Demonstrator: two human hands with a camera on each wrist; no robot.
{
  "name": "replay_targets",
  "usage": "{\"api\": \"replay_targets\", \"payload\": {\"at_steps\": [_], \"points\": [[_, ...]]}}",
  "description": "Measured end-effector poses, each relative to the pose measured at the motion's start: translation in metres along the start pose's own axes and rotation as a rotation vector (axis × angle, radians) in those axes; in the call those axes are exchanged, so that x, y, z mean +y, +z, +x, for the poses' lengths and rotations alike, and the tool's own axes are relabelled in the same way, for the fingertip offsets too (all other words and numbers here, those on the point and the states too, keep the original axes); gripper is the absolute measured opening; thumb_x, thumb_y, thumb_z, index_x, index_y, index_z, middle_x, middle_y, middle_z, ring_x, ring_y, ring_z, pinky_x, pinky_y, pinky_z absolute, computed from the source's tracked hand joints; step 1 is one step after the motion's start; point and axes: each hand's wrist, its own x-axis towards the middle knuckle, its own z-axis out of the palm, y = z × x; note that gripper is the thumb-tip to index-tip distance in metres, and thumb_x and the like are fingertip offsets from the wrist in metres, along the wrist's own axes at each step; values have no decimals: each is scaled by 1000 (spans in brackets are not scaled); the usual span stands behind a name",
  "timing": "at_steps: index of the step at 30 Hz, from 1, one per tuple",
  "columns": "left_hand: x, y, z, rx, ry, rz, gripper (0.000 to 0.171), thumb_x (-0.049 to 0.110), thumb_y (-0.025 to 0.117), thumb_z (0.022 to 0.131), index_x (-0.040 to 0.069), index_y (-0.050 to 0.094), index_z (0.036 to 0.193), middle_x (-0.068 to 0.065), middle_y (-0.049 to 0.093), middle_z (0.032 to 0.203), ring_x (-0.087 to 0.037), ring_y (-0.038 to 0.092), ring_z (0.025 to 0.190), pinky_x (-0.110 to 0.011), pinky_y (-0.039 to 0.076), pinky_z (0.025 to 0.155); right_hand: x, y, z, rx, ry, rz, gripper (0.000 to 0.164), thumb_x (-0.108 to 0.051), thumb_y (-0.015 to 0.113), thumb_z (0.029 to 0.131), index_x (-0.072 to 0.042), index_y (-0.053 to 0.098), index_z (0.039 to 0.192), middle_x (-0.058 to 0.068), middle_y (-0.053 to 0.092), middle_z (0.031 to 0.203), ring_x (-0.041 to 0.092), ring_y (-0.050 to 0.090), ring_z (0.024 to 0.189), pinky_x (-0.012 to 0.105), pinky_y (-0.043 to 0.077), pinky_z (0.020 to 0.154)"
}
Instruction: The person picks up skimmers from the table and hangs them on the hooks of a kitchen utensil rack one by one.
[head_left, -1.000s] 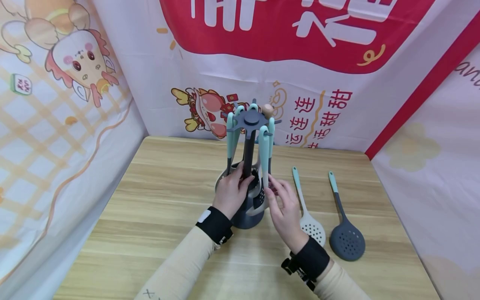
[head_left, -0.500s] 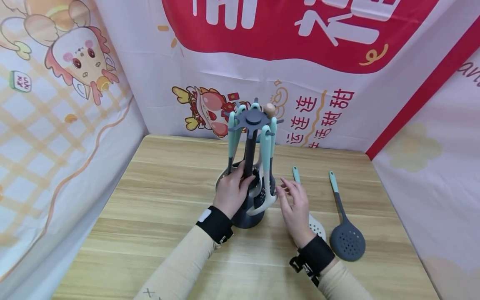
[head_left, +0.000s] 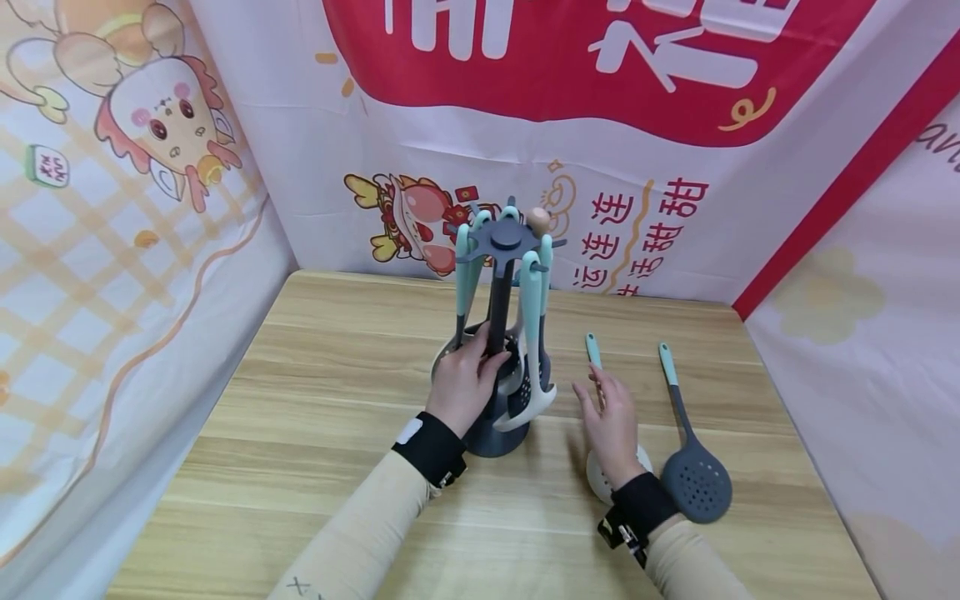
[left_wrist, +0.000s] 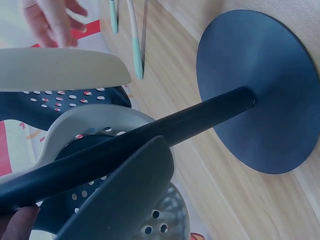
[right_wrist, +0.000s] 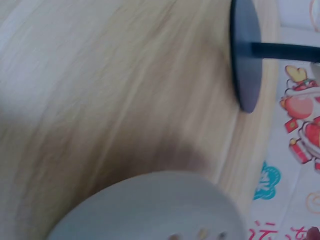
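Note:
A dark utensil stand (head_left: 499, 308) with a round base (left_wrist: 265, 125) is upright on the table. My left hand (head_left: 465, 382) grips its post (left_wrist: 205, 122). Several utensils with mint handles hang from the top, among them a light grey turner (head_left: 536, 402) on the near right side and slotted ones with dark heads (left_wrist: 65, 102). My right hand (head_left: 612, 423), fingers loosely bent and holding nothing, is over a light grey skimmer (head_left: 597, 479) lying on the table. The hand covers the skimmer's middle; its head fills the lower edge of the right wrist view (right_wrist: 155, 207).
A dark grey skimmer (head_left: 697, 483) with a mint handle lies to the right of the light one. The wooden table (head_left: 315, 392) meets a printed cloth backdrop (head_left: 300, 200) behind and at both sides.
My right hand has let go of the light grey turner on the stand and moved right, over the light grey skimmer. My left hand stays on the post.

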Motion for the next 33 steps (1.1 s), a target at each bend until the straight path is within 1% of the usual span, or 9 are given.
{"api": "replay_targets", "payload": {"at_steps": [5, 9, 13, 17, 22, 26, 28, 31, 33], "points": [[1, -1, 0, -7, -7, -10, 35, 13, 67, 95, 0, 59, 126, -15, 74, 101, -26, 74, 88, -38, 62, 75, 14, 0, 0, -60, 110, -39, 47, -25, 65, 97, -1, 54, 137, 19, 62, 124, 36, 55, 119, 53, 45, 102], [1, -1, 0, -10, -8, -24, 34, 14, 67, 95, 0, 59, 125, -15, 74, 101, -26, 74, 89, -37, 62, 76, 23, -1, 0, -102, 172, -62, 52, -30, 63, 98, -2, 50, 141, 19, 59, 131, 37, 51, 126, 54, 42, 107], [0, 0, -1, -11, -7, -23, 32, 14, 67, 95, 1, 60, 123, -14, 74, 100, -26, 74, 88, -37, 62, 75, 26, -3, 0, -141, 233, -72, 54, -30, 61, 99, -2, 46, 143, 19, 55, 137, 38, 46, 131, 57, 39, 109], [0, 0, -1, -9, -11, -16, 31, 13, 67, 95, 2, 60, 123, -14, 74, 100, -26, 74, 88, -38, 62, 75, 30, -4, 0, -166, 280, -103, 56, -30, 61, 99, -1, 44, 145, 21, 52, 141, 39, 46, 132, 57, 41, 108], [2, 0, -1, -12, -19, -26, 31, 12, 67, 95, 1, 60, 123, -14, 74, 100, -26, 74, 88, -38, 62, 75, 40, -2, -1, -189, 356, -140, 61, -31, 61, 99, 0, 41, 147, 23, 49, 143, 38, 49, 125, 53, 48, 98], [2, 0, -1, -10, -19, -28, 31, 12, 67, 95, 2, 61, 123, -14, 75, 101, -25, 74, 89, -38, 62, 75, 47, -3, -1, -233, 424, -142, 64, -32, 59, 100, 1, 36, 149, 26, 44, 147, 39, 47, 125, 51, 47, 94], [1, 0, -1, -10, -17, -29, 31, 12, 67, 95, 2, 61, 123, -13, 75, 102, -25, 74, 90, -37, 62, 76, 50, -3, 0, -252, 436, -145, 65, -32, 58, 100, 2, 35, 150, 27, 43, 147, 40, 45, 129, 53, 45, 98], [1, 0, 0, -11, -15, -32, 31, 11, 67, 95, 2, 61, 123, -13, 75, 102, -25, 74, 91, -37, 62, 76, 53, -4, 0, -265, 440, -159, 66, -32, 58, 100, 4, 34, 149, 28, 43, 146, 41, 45, 129, 54, 45, 99], [1, 0, 0, -11, -16, -35, 30, 11, 67, 95, 2, 61, 123, -13, 75, 103, -25, 74, 91, -37, 62, 77, 55, -3, 0, -266, 442, -173, 66, -32, 59, 100, 4, 34, 149, 28, 44, 145, 40, 47, 125, 52, 47, 95]]}}
